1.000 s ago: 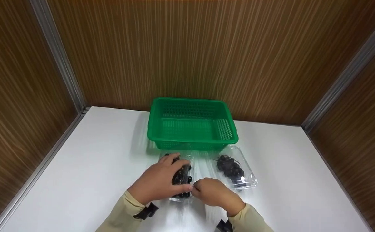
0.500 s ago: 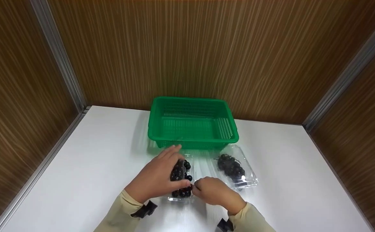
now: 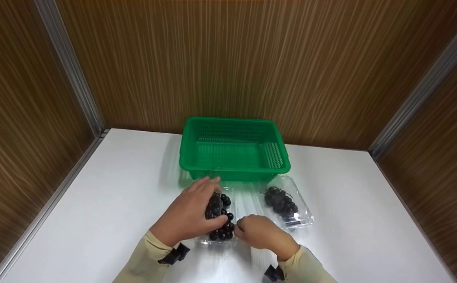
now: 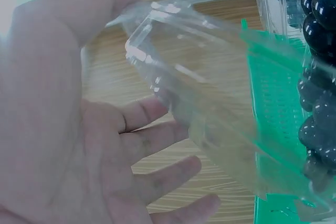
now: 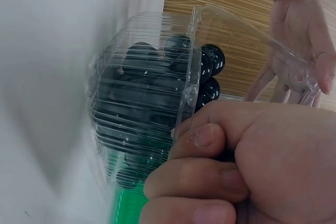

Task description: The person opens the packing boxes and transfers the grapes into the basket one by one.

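A clear plastic clamshell box (image 3: 217, 243) of dark grapes (image 3: 223, 234) sits before me, its lid (image 4: 210, 72) lifted and tilted to the left. My left hand (image 3: 189, 214) holds that lid between thumb and fingers, fingers spread along its edges in the left wrist view. At the box's right side, my right hand (image 3: 257, 232) has curled fingers and pinches the rim near the front corner. The right wrist view shows the ribbed box wall (image 5: 142, 87) with grapes behind it; some grapes (image 5: 211, 60) rise above the rim.
A green plastic basket (image 3: 232, 171) stands behind the box, with nothing visible inside. To the right lies a second clear box (image 3: 305, 212) with a bunch of dark grapes (image 3: 281, 202). Wood-patterned panels (image 3: 228, 59) enclose the white table (image 3: 126, 177) at back and sides.
My left hand has drawn a little to the left with the lid, which now stands further up. More of the grapes show. The right hand has stayed at the rim.
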A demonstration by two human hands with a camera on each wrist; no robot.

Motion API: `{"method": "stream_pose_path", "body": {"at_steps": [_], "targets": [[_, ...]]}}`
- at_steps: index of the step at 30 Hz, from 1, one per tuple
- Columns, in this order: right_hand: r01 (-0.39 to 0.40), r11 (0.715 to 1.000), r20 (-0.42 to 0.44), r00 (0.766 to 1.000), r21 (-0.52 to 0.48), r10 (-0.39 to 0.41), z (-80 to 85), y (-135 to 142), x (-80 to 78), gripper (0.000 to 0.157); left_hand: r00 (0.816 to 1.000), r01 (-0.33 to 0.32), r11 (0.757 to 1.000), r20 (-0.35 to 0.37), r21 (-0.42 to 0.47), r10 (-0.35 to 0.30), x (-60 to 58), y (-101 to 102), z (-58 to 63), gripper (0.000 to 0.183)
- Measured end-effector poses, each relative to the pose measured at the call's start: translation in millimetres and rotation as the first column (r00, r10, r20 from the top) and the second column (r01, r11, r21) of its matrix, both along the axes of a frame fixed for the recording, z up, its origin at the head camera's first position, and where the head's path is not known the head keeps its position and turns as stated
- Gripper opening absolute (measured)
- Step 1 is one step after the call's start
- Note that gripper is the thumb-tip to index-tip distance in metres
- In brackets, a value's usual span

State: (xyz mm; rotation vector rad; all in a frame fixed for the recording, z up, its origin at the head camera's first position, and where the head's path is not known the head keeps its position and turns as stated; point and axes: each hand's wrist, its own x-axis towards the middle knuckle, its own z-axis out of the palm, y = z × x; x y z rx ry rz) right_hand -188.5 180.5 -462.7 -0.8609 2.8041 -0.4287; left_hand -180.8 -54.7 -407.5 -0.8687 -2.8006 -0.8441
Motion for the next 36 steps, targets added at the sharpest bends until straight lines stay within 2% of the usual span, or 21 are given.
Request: {"method": "stream_pose_path", "body": {"at_steps": [15, 21, 28, 36], "targets": [[0.028, 0.999, 0.074, 0.997, 0.028, -0.030, 4.5, 0.5, 2.0, 0.040, 0.996, -0.038, 0.999, -0.084, -0.015, 0.037, 3.2, -7.0, 9.6, 0.062], [0.028, 0.999, 0.072, 0.997, 0.029, -0.030, 4.7, 1.2, 2.3, 0.041, 0.990, -0.089, 0.996, -0.113, -0.003, 0.088, 2.6, -14.7, 14.7, 0.054], [0.019, 1.000, 0.053, 0.998, 0.014, -0.019, 3.8, 1.4, 3.1, 0.043, 0.984, -0.150, 0.988, -0.091, 0.026, 0.152, 3.2, -21.3, 18.7, 0.039], [0.006, 1.000, 0.055, 0.998, 0.007, -0.006, 4.5, 2.6, 2.0, 0.044, 0.965, -0.226, 0.972, -0.125, 0.057, 0.232, 3.4, -36.5, 24.3, 0.029]]}}
